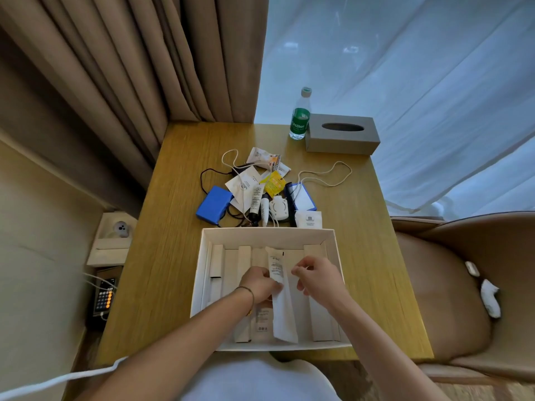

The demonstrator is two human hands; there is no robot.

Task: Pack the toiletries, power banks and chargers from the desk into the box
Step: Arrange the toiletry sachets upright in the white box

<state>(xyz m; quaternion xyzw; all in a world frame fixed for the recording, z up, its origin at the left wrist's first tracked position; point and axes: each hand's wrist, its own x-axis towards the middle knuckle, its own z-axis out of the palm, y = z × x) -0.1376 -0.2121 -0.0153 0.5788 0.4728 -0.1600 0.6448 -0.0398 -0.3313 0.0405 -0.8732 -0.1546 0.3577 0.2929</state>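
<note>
A white box (pixel 337 250) with cardboard dividers sits at the near edge of the wooden desk (pixel 173 241). A long white tube (pixel 282 308) lies lengthwise in a middle slot. My left hand (pixel 259 283) grips the tube's left side. My right hand (pixel 317 276) hovers just right of the tube with fingers loosely curled, holding nothing. Behind the box lies a pile: a blue power bank (pixel 213 208), a second blue and white power bank (pixel 302 198), sachets (pixel 273 183), small tubes (pixel 256 202), a round white charger (pixel 278 211), a black comb (pixel 290 202) and white cables (pixel 327 175).
A green water bottle (pixel 299 120) and a grey tissue box (pixel 341 134) stand at the desk's far right. A tan chair (pixel 451 285) is on the right. A phone (pixel 103 295) on a cable lies left, below the desk. Curtains hang behind.
</note>
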